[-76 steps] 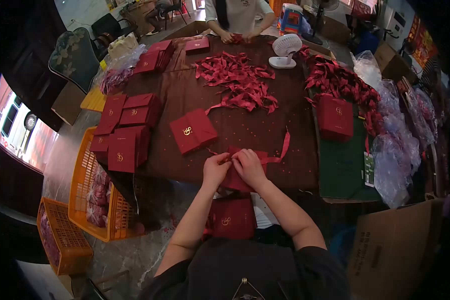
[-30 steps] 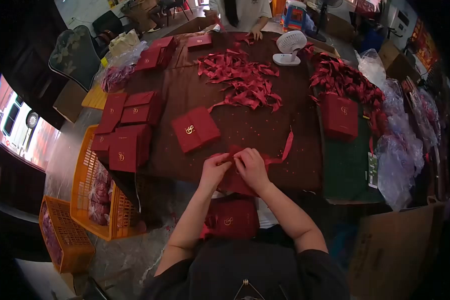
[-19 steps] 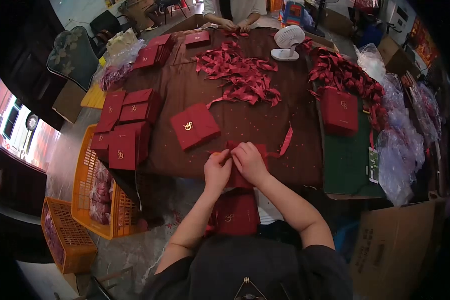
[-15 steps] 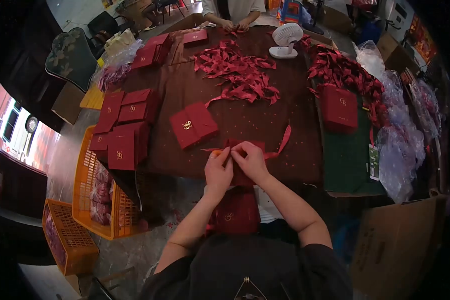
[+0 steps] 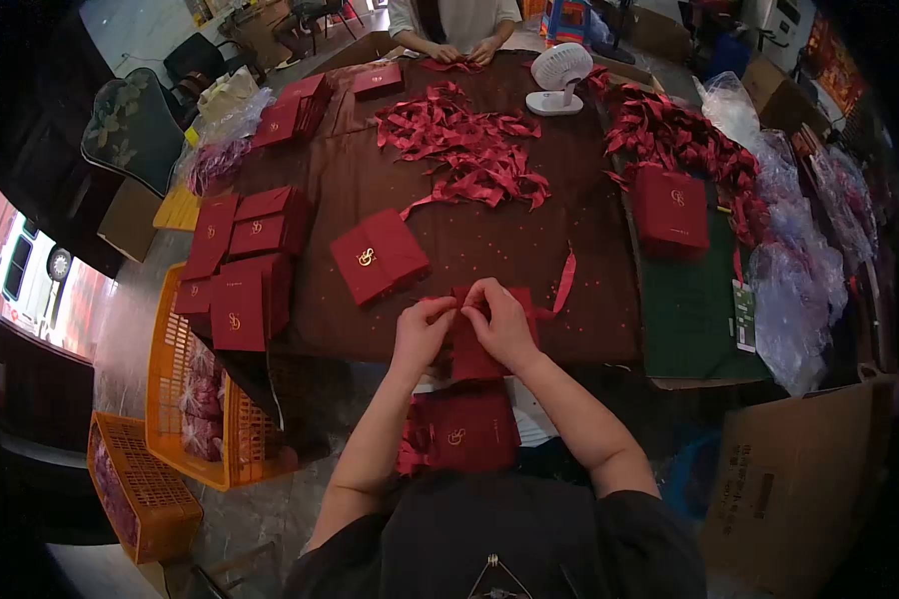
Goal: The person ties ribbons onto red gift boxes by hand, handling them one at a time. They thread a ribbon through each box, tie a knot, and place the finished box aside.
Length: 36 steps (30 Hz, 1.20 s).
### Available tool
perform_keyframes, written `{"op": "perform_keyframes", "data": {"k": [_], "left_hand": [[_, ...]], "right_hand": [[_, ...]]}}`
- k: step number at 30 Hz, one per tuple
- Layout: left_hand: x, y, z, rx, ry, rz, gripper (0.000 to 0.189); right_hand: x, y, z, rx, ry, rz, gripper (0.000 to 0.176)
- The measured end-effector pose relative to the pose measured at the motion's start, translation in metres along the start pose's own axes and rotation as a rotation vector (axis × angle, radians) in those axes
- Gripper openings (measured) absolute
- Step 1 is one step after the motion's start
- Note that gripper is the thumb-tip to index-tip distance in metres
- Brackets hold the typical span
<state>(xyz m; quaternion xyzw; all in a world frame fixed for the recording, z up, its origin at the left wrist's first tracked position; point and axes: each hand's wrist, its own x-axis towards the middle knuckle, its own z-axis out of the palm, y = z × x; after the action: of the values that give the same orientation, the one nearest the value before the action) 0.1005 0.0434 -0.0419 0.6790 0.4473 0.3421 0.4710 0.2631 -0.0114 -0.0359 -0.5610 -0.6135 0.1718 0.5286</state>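
Note:
At the near edge of the table, a red gift box (image 5: 477, 361) lies under my hands, partly covered by them. A red ribbon (image 5: 565, 285) runs across it, its free tail stretching out to the right. My left hand (image 5: 423, 337) is closed, thumb and fingers pinching the ribbon at the box's left side. Right beside it, my right hand (image 5: 499, 327) is closed too, its fingertips pinched on the ribbon over the top of the box. The fingertips nearly meet, and the ribbon between them is mostly hidden. Just beyond lies another red box with a gold emblem (image 5: 380, 256).
Stacked red boxes (image 5: 242, 299) line the table's left side. A ribbon pile (image 5: 464, 140) and a white fan (image 5: 559, 78) lie farther back. Another red box (image 5: 671, 210) stands right, near plastic wrap (image 5: 794, 309). Orange crates (image 5: 232, 439) are at left. Across the table, a person handles ribbon.
My left hand has shifted slightly left and down, opening a small gap between the hands. The box shows more below my fingers. The whole view has tilted a little.

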Motion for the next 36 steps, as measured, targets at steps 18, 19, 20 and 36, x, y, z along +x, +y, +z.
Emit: {"op": "perform_keyframes", "data": {"k": [18, 19, 20, 36], "left_hand": [[-0.023, 0.018, -0.027, 0.741, 0.493, 0.299, 0.043], [-0.035, 0.023, -0.011, 0.682, 0.401, 0.361, 0.044], [-0.047, 0.025, 0.005, 0.713, 0.299, 0.292, 0.047], [-0.042, 0.002, 0.028, 0.751, 0.214, 0.127, 0.047]], "right_hand": [[0.001, 0.020, -0.021, -0.484, 0.027, -0.017, 0.043], [0.003, 0.019, -0.027, -0.394, 0.024, -0.049, 0.041], [0.004, 0.018, -0.035, -0.306, 0.017, -0.080, 0.040], [-0.016, 0.058, -0.137, -0.344, 0.042, 0.160, 0.011]]}}
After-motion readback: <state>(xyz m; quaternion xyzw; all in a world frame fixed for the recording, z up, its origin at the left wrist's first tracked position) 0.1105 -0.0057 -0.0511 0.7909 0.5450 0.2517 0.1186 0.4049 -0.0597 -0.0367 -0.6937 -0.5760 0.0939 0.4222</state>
